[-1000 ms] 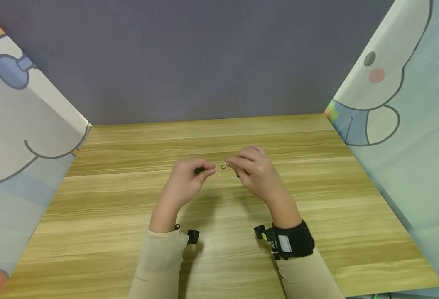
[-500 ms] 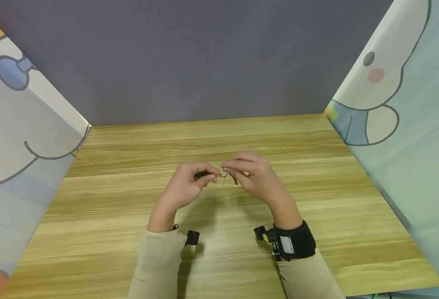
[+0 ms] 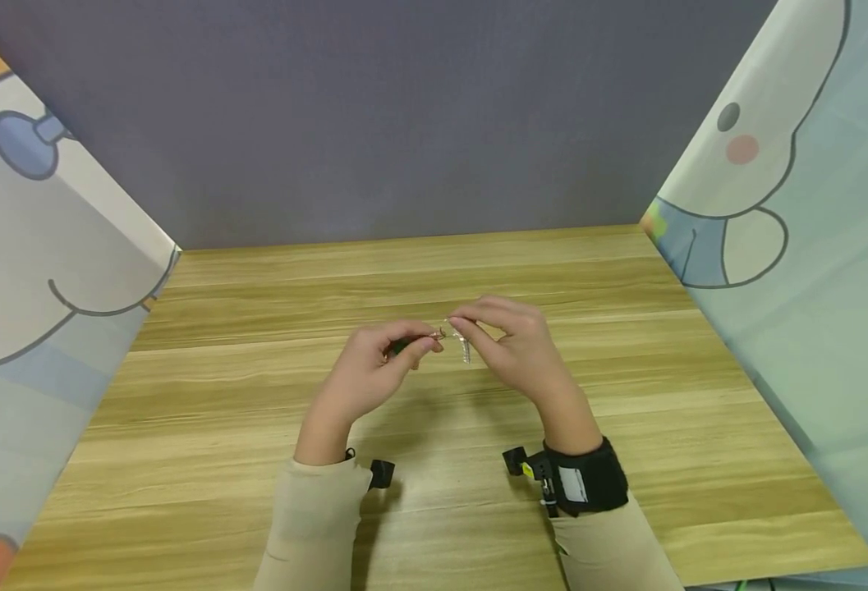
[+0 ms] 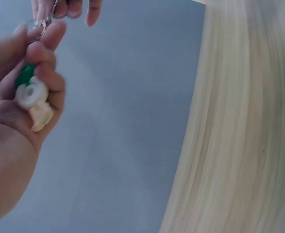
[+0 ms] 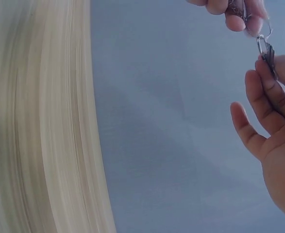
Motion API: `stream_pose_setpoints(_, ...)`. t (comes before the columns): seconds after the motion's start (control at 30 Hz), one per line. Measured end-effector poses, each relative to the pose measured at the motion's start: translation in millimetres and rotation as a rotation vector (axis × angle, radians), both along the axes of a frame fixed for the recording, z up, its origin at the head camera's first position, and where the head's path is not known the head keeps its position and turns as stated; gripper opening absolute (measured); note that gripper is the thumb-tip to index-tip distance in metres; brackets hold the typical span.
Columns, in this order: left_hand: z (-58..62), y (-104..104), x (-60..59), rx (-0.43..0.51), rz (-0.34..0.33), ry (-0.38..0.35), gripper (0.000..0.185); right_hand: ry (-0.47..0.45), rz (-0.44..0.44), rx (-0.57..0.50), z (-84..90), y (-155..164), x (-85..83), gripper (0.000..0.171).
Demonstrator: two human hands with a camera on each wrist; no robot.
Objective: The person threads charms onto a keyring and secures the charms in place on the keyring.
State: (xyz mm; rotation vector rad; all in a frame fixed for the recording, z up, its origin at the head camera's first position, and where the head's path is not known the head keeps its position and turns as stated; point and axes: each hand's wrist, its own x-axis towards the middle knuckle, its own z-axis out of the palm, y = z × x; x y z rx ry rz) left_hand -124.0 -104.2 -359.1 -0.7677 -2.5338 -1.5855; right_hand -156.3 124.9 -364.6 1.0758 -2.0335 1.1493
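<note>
Above the wooden table (image 3: 626, 460), my left hand (image 3: 370, 369) curls round a green-and-white charm (image 4: 30, 94); my right hand (image 3: 511, 345) pinches the key (image 3: 465, 349) at its metal ring (image 5: 262, 42), fingertips nearly meeting

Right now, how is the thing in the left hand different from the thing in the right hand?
The left hand grips a chunky charm in green, white and cream; the right hand pinches a thin silvery key. The charm sits tucked against the palm, while the key hangs down from the fingers. The charm looks rounded, the key flat and narrow. Both are small, held above the wooden table, and meet at a small metal ring.
</note>
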Motion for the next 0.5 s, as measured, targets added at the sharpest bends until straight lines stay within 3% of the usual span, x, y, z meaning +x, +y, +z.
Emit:
stream_pose_setpoints(0.13,-3.3,3.5,-2.1,0.024,0.015,0.095,0.01,-0.043,-0.029,0.009,1.3,0.1,1.6,0.012)
stream_pose_setpoints(0.23,-7.1,3.0,-4.3,0.08,0.0,0.11,0.01,-0.116,-0.039,0.004,2.1,0.8,3.0,0.012)
stream_pose_setpoints(0.5,-10.0,1.5,-5.5,0.268,-0.022,-0.009,0.011,-0.287,-0.034,0.011,6.2,1.1,7.4,0.011)
